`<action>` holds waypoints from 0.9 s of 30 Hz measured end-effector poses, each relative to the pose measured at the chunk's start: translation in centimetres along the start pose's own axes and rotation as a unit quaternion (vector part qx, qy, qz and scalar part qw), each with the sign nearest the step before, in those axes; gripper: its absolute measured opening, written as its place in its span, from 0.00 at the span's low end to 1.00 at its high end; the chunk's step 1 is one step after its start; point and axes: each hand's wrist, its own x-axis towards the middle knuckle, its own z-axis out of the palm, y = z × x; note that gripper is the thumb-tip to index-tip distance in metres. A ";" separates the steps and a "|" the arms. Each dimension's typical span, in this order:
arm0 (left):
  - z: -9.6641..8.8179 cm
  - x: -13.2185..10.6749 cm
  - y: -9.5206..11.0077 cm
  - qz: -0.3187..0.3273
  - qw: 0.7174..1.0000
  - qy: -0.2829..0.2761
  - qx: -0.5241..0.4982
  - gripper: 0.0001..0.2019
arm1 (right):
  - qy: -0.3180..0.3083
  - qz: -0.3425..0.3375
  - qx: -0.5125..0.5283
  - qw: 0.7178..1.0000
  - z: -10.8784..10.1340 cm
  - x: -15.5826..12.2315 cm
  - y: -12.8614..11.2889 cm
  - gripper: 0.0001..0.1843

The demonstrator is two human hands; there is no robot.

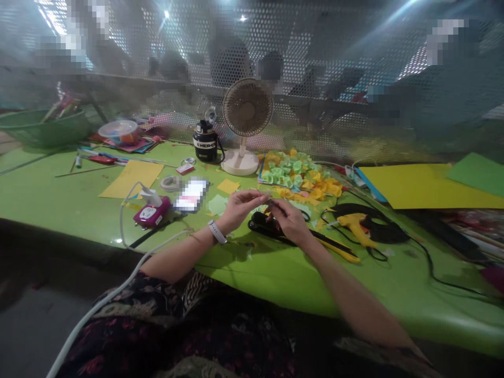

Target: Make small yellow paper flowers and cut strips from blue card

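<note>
My left hand (240,206) and my right hand (289,220) meet above the green table (236,273), their fingertips pinching a small thin item (270,200) that is too small to identify. Just below my right hand lies a black object (265,224), partly hidden by it, and a black and yellow tool (334,245) stretches away to its right. Beyond my hands is a heap of green and yellow paper flowers (300,176). A yellow glue gun (354,227) with a black cord lies to the right.
A tan desk fan (247,110) and a black flask (205,140) stand at the back. A magenta power socket (151,211) with a white cable, a blurred phone (191,195) and yellow card sheets (427,185) lie about. Perforated mesh rises behind the table, with people beyond it.
</note>
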 end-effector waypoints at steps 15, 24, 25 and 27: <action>0.0 0.1 0.1 0.014 1.000 0.005 -0.003 0.12 | 0.013 -0.016 -0.009 1.000 0.3 -0.2 0.3 0.18; -0.1 0.2 -0.1 0.011 1.000 0.009 -0.004 0.13 | -0.015 0.010 0.012 1.000 0.4 -0.2 0.3 0.21; 0.0 0.1 -0.1 0.013 1.000 0.007 -0.002 0.13 | -0.014 0.012 0.008 1.000 0.5 -0.2 0.2 0.21; 0.0 0.1 0.0 0.016 1.000 0.001 0.002 0.13 | -0.009 0.008 -0.001 1.000 0.5 -0.2 0.2 0.22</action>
